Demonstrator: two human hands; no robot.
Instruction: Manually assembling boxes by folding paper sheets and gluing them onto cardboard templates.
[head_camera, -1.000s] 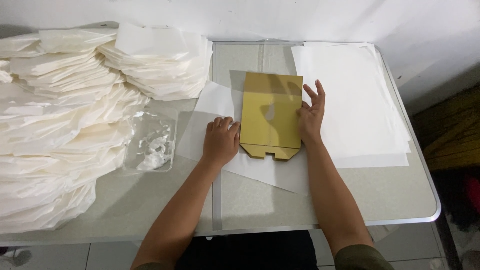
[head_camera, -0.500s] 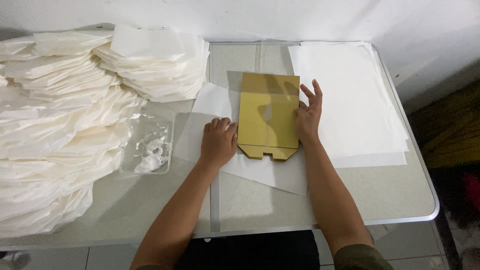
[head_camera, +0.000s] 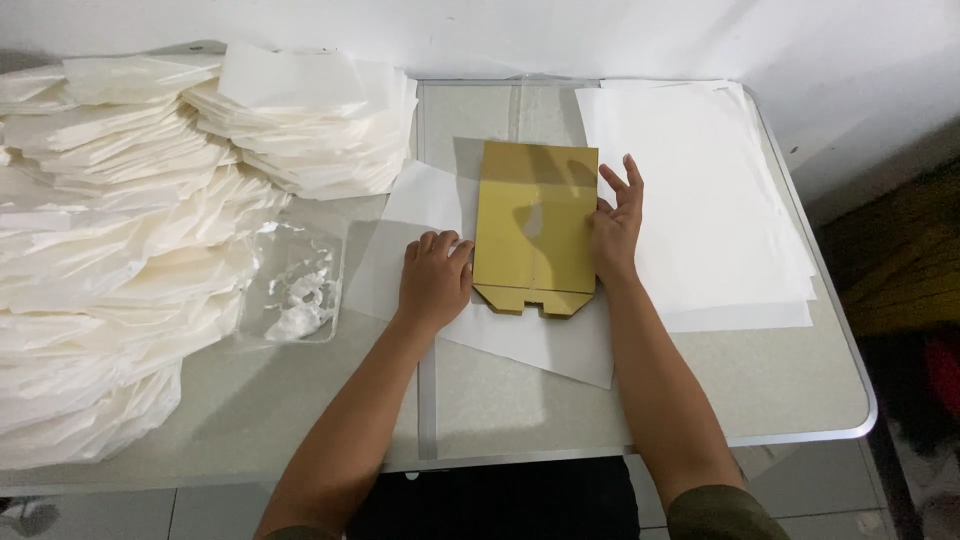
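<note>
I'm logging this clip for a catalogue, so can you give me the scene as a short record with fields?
Surface: grey folding table
Centre: flat gold card lying on a white sheet
Left hand: flat at the card's left edge
Right hand: at the card's right edge, fingers spread
Left side: heaps of folded white paper, clear plastic tray
Right side: stack of white sheets

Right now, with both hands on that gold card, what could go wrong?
The gold card lies on a loose white sheet that sits crooked, so the sheet might slide or crease as the left hand and right hand press its sides. The tall heaps of folded white paper lean close by and could slump onto the clear plastic bag.
</note>
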